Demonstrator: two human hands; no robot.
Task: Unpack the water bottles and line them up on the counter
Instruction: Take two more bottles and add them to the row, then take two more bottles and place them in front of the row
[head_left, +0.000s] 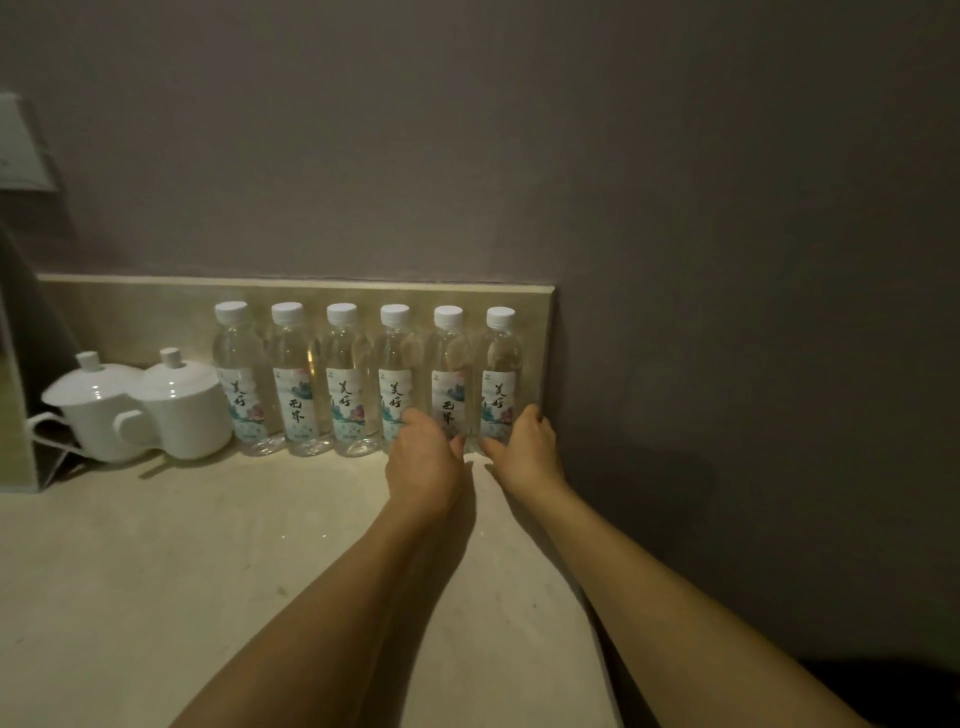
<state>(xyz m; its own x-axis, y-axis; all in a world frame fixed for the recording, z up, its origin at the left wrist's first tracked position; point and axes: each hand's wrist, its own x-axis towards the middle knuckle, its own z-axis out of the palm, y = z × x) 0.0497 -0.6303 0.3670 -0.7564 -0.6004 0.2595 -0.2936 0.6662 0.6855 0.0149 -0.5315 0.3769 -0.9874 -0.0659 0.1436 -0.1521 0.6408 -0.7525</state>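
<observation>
Head view: the right hand has its fingers wrapped round the end bottle, and the left hand curls its fingers against the fifth bottle. Six bottles stand upright in a touching row along the backsplash at the table's 12 o'clock edge, with two lidded white cups just beside them toward 9 o'clock.

Clear bottles, white caps, seemingly beige counter.

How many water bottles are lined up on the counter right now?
6, upright in one row against the backsplash: first beside the cups, second, third, fourth, fifth behind the left hand, sixth by the right hand. None seem hidden.
</observation>
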